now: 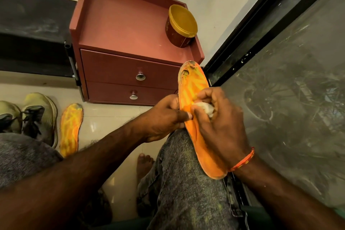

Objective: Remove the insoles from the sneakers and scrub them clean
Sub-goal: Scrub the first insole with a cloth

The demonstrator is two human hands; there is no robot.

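Note:
An orange insole [194,87] with a worn, torn toe lies along my right knee. My left hand [164,117] grips its left edge at the middle. My right hand [220,117] lies on top of the insole, with its fingers curled round a small white wad of cloth [208,107] pressed against the orange surface. A second orange insole [71,129] lies flat on the floor at the left. Beside it stand two yellowish sneakers [39,117] with dark laces.
A reddish two-drawer cabinet [128,73] stands straight ahead with a yellow-lidded round tub [182,24] on its top. A dark glass door with a black frame [280,80] runs along the right. A black shelf [33,33] is at the left. My bare foot [144,162] rests on the tile floor.

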